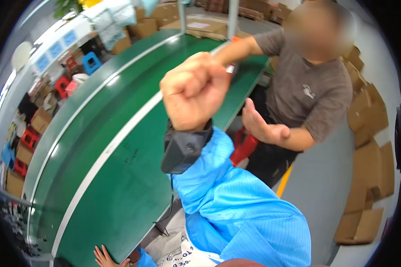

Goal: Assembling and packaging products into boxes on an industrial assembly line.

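My right hand (194,89) is raised in a fist above the green table (133,178), fingers curled in, and no object shows in it. A black box-shaped device (182,149) is strapped to that wrist over the blue sleeve (240,191), and a thin black cable hangs from it. At the lower edge my left hand (104,257) rests with spread fingers at the table's near edge, holding nothing visible. It is partly cut off by the picture's edge.
A co-worker (312,84) stands at the right, one palm (263,124) open, the other hand hidden behind my fist near an orange object (229,75). A red stool (245,149) is beside them. Cardboard boxes (365,169) line the right; stools and boxes stand beyond the table.
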